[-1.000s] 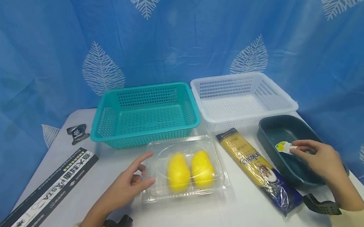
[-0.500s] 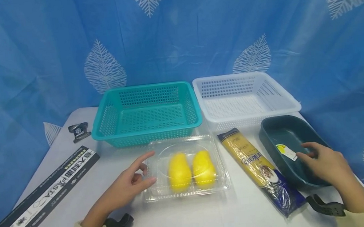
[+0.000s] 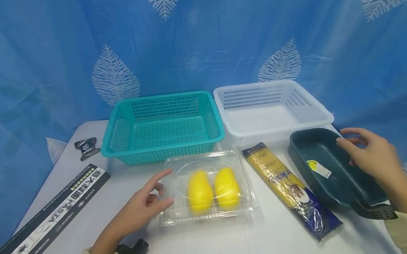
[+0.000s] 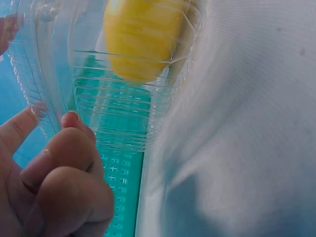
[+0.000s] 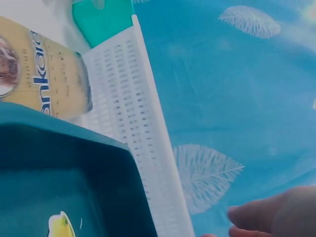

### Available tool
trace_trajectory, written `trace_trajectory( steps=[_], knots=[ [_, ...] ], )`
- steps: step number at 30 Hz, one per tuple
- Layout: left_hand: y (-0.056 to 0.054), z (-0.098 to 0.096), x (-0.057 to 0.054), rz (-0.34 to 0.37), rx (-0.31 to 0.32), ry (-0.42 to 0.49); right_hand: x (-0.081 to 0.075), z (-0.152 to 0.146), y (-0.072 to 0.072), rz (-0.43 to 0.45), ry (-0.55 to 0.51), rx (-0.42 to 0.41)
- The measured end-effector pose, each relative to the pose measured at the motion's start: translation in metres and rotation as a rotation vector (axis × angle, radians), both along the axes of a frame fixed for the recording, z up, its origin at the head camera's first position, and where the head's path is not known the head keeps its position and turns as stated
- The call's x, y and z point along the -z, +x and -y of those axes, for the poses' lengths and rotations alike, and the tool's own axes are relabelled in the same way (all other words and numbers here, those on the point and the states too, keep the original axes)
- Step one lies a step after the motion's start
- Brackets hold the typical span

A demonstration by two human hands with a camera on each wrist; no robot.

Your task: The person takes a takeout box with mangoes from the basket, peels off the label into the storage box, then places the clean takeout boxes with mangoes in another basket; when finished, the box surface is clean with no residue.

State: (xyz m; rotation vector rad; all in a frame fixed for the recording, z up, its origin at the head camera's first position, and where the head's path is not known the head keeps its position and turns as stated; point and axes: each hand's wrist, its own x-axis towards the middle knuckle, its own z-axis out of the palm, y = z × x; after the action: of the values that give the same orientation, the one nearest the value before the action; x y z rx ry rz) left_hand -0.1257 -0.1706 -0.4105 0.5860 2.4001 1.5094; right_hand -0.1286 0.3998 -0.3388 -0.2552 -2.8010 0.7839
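My left hand (image 3: 142, 202) is at the left edge of a clear plastic clamshell box (image 3: 249, 204), index finger and thumb spread along it, other fingers bent. Two yellow mango-shaped fruits (image 3: 200, 192) lie in the box. In the left wrist view, my fingertips (image 4: 70, 117) are right at its transparent side. Over the right rim of a dark green dish (image 3: 324, 142), my right hand (image 3: 373, 153) hovers with thumb and index finger apart and nothing between them. A white label with a yellow picture (image 3: 319, 169) is against the dish's inner left side.
A teal basket (image 3: 163, 151) and a white basket (image 3: 277, 130) stand at the back. Between box and dish lies a yellow-and-blue pasta packet (image 3: 290, 190). At left are a long black-and-white pasta box (image 3: 47, 226) and a small black wrapped packet (image 3: 88, 148).
My right hand has let go of the label and moved up and right to the dish's right rim. The label stays in the dish. My left hand keeps its place at the box.
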Motion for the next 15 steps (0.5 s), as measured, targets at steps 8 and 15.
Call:
trace_trajectory(
  steps=[8,15],
  knots=[
    [0.001,0.000,0.001,-0.014,0.018,0.018,0.000,-0.005,-0.033,0.027,-0.322,0.002],
    [0.000,-0.001,0.001,-0.045,0.015,0.028,0.001,-0.017,-0.059,0.113,-0.361,0.022]
  ],
)
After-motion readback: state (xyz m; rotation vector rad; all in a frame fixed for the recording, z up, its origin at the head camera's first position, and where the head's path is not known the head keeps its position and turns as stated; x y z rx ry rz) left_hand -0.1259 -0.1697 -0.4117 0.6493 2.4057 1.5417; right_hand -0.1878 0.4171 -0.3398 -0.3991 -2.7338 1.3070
